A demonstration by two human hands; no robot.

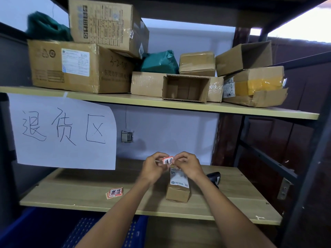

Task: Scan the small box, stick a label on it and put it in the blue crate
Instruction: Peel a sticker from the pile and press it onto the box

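Both hands, the left hand and the right hand, pinch one small red-bordered label between closed fingertips, just above the small box standing upright on the wooden shelf. The label could curl and stick to the fingers, or land crooked over the box's printed shipping sticker, and a hard press could topple the upright box. Countable: one small box, one held label, a small stack of spare labels, one dark scanner, one blue crate below

A parcel storeroom: metal shelving stacked with taped cardboard boxes.
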